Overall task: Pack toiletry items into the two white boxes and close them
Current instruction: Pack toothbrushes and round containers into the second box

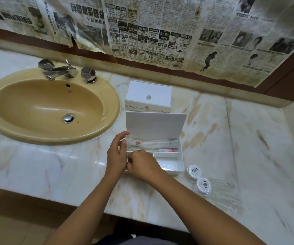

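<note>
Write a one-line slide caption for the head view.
Both hands work at the open white box beside the sink.

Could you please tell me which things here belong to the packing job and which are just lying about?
Job: open white compartment box; closed white lidded box; wrapped toothbrush packet; two round white wrapped soaps.
Lying about: beige oval sink; chrome tap; newspaper sheets.

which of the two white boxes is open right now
The nearer white box, at the person's hands, is open: its lid stands up and the compartments show. The far white box, behind it toward the wall, has its lid down flat.
</note>
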